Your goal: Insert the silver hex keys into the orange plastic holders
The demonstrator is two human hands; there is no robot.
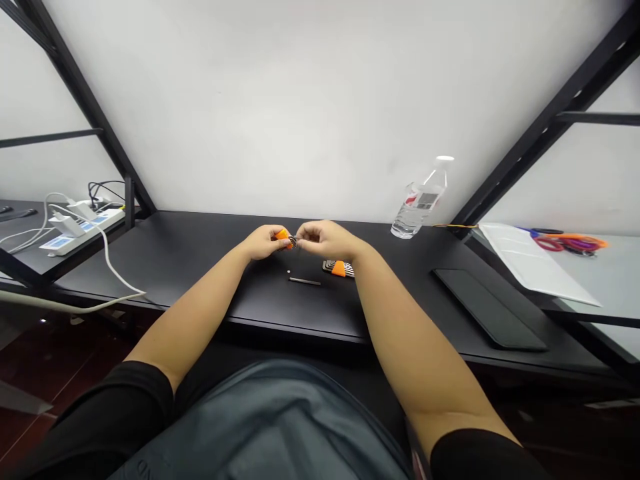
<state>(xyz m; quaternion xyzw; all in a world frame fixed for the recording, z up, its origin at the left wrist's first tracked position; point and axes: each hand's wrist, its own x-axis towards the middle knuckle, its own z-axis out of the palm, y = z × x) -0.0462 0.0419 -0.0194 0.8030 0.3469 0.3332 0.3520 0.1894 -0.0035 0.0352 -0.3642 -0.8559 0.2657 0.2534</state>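
My left hand (263,243) is closed on an orange hex key holder (283,236), gripping it between thumb and fingers above the table. Thin dark hex keys (293,241) stick out of the holder's right side. My right hand (323,238) meets them there, its thumb and fingers pinched on the end of a hex key; the fingers partly hide it. Below my right hand lies a second hex key set (339,269) with an orange holder. A straight thin metal rod (305,281) rests nearer the front edge, with a tiny white object (289,271) beside its left end.
A clear water bottle (419,203) stands at the back right. To its front right lie a dark flat pad (487,308), a white sheet (533,260) and coloured cables (570,243). At far left, a white power strip (83,230) has plugs, and a white cable (111,260) crosses the table.
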